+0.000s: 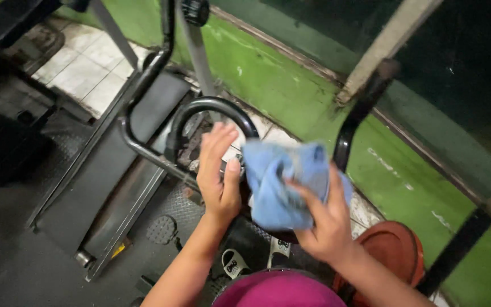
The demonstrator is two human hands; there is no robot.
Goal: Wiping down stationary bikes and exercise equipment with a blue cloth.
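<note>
The right hand (328, 224) grips a bunched blue cloth (282, 182) just right of the black bar (211, 108). The left hand (218, 170) lies open, holding nothing, below that bar. Best wiped slowly — cloth pressed flat, bar steadied.

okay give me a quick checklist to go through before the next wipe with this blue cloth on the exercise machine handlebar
1. Blue cloth gripped by the right hand: ok, fingers are pressed into it.
2. Cloth bunched, not trailing: ok.
3. Left hand steadying the machine: cannot tell; it is raised and open beside the cloth, contact hidden.
4. Black curved handlebar within reach: ok, just beyond the left hand.
5. Footing: ok, sandalled feet stand on the textured black mat.
6. Dirt left on the bar: cannot tell, picture blurred.
</note>
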